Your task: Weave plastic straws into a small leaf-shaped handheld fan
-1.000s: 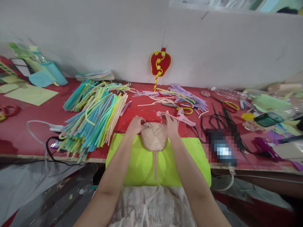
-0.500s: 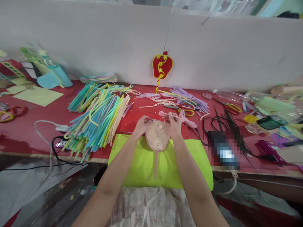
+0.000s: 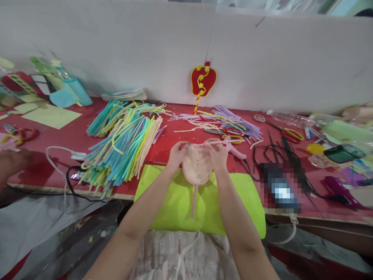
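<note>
A pale pink, fan-shaped piece (image 3: 197,169) made of pipe cleaners, with a thin pink handle, lies over a lime-green sheet (image 3: 163,217). My left hand (image 3: 176,156) is closed, pinching its upper left edge. At the upper right edge, my right hand (image 3: 218,154) is closed on a pink pipe cleaner (image 3: 235,142), whose free end sticks out to the right. The pipe cleaner runs along the fan's top edge between my hands. Just beyond my right hand lies a pink glue gun (image 3: 236,152), partly hidden.
A large pile of coloured pipe cleaners (image 3: 122,149) lies left; purple ones (image 3: 237,120) lie behind. A red decorated fan (image 3: 203,81) stands by the wall. Scissors (image 3: 293,135), a phone-like blurred object (image 3: 281,190) and cables lie right. Another person's hand (image 3: 13,163) is at far left.
My right hand has lowered the pink pipe cleaner against the fan's top edge, its end now pointing right. Another person's hand has come in at the far left. The view has shifted slightly.
</note>
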`<state>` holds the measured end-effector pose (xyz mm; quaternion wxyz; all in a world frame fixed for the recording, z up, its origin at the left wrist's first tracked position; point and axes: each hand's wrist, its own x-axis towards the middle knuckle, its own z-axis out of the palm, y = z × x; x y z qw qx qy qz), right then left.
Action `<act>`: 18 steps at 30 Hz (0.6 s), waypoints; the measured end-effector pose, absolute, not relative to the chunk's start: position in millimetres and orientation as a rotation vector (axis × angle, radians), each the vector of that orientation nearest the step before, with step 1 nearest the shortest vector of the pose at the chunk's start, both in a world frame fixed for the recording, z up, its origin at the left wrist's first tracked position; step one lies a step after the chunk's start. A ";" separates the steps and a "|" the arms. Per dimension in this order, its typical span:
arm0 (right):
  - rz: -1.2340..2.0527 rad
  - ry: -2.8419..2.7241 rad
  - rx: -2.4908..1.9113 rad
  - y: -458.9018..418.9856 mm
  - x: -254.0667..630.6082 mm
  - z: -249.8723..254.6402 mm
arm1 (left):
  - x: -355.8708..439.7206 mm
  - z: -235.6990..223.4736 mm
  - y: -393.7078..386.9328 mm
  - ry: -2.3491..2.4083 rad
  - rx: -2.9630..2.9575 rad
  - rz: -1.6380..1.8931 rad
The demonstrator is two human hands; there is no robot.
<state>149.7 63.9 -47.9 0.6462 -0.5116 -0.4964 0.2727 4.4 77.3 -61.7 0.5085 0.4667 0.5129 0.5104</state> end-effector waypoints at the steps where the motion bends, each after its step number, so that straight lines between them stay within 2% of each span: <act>1: 0.622 -1.120 -1.174 64.9 149.9 -48.0 | 4.7 -62.8 77.5 1.213 1.110 1.238; 7: 0.843 -0.992 -1.267 72.7 151.1 -55.3 | 2.9 -63.5 77.2 1.151 1.131 1.309; 15: 0.493 -1.129 -1.261 63.8 148.0 -40.0 | 1.0 -58.5 77.7 1.287 1.109 1.331; 18: 0.527 -1.116 -1.188 59.7 141.9 -33.4 | 2.1 -58.4 76.9 1.281 1.089 1.349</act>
